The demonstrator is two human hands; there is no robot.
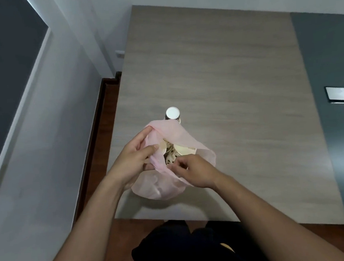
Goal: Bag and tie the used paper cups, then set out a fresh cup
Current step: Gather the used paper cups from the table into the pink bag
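On table point(225, 81), both hands gripping pink bag point(162, 187) of cups point(182, 149).

The bag point(168, 184) is pale translucent pink, and the cups point(180, 151) inside show cream with a dark speckled print. The upturned cup point(172, 113) behind it has a white base (its side carries the same dark pattern). The table point(225, 81) is grey-beige woodgrain beside a slate-grey panel point(333, 51).

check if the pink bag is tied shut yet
Still open: the pink plastic bag gapes, used paper cups showing inside, both hands holding its rim.
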